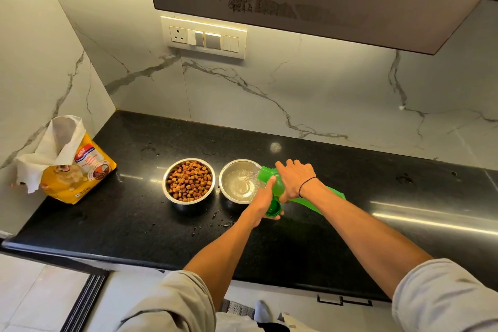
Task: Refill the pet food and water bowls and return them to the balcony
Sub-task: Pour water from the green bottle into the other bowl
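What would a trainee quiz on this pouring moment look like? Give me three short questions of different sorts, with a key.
1. True or false: the bowl of kibble stands left of the water bowl on the black counter.
2. Which hand grips the green bottle from above? A) left hand B) right hand
3. Fill in: the left hand holds the bottle's green ____.

Key: 1 true; 2 B; 3 cap.
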